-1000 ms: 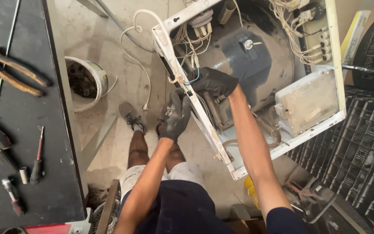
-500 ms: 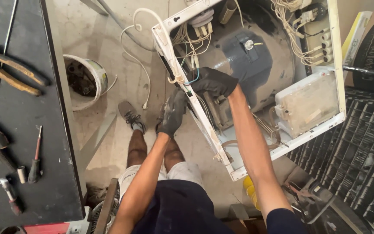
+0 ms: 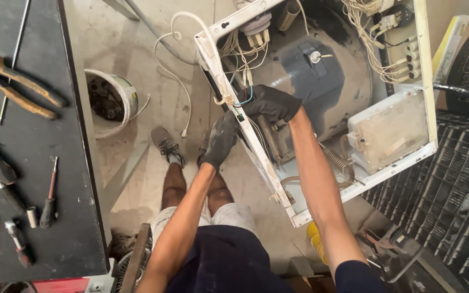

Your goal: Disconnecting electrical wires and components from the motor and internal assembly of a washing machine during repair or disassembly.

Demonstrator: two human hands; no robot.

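an opened white metal washing-machine cabinet lies on the floor with its top off, showing a dark grey round drum tub inside. both gloved hands work at the cabinet's near white frame edge, which runs diagonally between them. the right hand, in a black glove, reaches inside the cabinet, its fingers curled down over wiring just inside that edge; whether they pinch a wire cannot be told. the left hand, also in a black glove, is outside the frame, its fingers closed against the edge just below the right hand's fingertips.

a thin blue wire loops right at the right fingertips, and a bundle of pale wires hangs beyond them, toward the cabinet's far corner. a coiled metal spring sits behind the right wrist, beside a cream plastic box in the cabinet's corner.

outward from the left fingers, a white cable trails across the concrete floor to a white plastic bucket of dark parts. farther left is a black workbench with wooden-handled pliers and a dark-handled screwdriver. black plastic crates stand well beyond the right arm.
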